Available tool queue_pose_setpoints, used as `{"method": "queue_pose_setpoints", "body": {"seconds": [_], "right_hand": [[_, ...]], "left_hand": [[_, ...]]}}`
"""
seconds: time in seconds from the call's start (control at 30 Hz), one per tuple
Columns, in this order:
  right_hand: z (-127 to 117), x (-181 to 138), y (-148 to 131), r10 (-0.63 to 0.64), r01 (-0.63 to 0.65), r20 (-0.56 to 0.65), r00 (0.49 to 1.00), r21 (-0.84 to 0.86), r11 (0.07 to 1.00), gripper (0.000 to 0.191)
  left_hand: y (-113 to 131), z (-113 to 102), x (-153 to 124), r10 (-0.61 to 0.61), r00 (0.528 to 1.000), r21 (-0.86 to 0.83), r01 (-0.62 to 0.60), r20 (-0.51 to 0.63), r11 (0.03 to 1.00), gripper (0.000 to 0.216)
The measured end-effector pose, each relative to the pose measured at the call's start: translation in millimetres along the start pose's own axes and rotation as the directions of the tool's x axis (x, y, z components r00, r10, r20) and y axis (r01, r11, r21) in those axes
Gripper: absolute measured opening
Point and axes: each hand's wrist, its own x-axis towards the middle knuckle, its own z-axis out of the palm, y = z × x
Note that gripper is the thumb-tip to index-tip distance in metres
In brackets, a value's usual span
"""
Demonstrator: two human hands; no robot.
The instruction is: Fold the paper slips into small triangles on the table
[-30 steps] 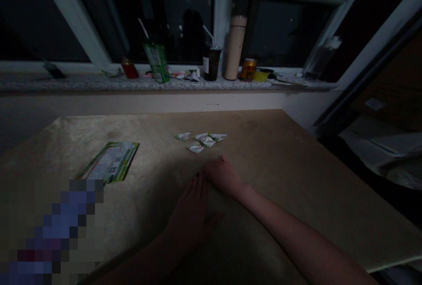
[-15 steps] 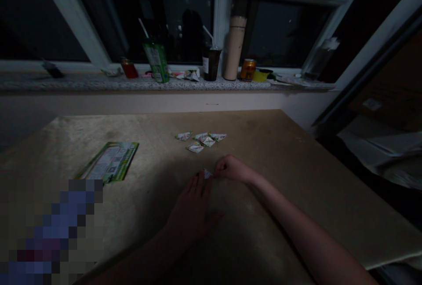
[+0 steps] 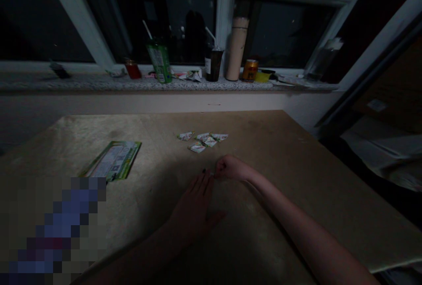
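My left hand (image 3: 193, 203) lies flat on the table, fingers stretched forward and thumb out to the right. A tiny pale scrap (image 3: 212, 173) shows between its fingertips and my right hand; the rest is hidden. My right hand (image 3: 232, 168) is closed, fingers curled, right beside the left fingertips; what it pinches is too small to make out. Beyond both hands sit several small folded wrapper pieces (image 3: 198, 147), white with green and red print, pointed at the ends. Some touch or overlap, and one lies apart at the left.
A green and white printed packet (image 3: 127, 162) lies on the table (image 3: 158, 126) at the left, beside a pixelated patch. On the granite windowsill (image 3: 115, 83) stand a green cup (image 3: 160, 63), a dark cup (image 3: 215, 65), a beige bottle (image 3: 237, 49) and an orange can (image 3: 250, 71).
The small folded wrapper piece that showed at my left fingertips is now almost wholly covered. My left fingers have moved slightly forward over it; the right hand stays close by. The view has shifted slightly.
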Motion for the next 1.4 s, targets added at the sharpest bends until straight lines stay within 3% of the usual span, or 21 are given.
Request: {"method": "queue_pose_setpoints", "body": {"seconds": [0.13, 0.33, 0.87, 1.4], "right_hand": [[-6, -3, 8, 0.003, 0.002, -0.056, 0.998, 0.086, 0.996, 0.021], [-11, -4, 13, -0.02, 0.013, 0.045, 0.999, 0.16, 0.987, 0.019], [-5, 0, 7, -0.021, 0.02, 0.018, 1.0, 0.043, 0.999, 0.011], [-5, 1, 1, 0.032, -0.032, 0.032, 0.999, -0.001, 0.999, 0.007]], "left_hand": [[-4, 3, 0, 0.003, 1.0, -0.071, -0.001, 0.031, 0.997, 0.082], [-2, -3, 1, -0.004, 0.999, -0.086, 0.009, 0.049, 0.996, 0.081], [2, -9, 5, -0.036, 0.996, -0.021, 0.038, 0.081, 0.999, 0.08], [1, -8, 5, -0.034, 0.997, -0.103, 0.041, 0.064, 0.994, 0.08]]}}
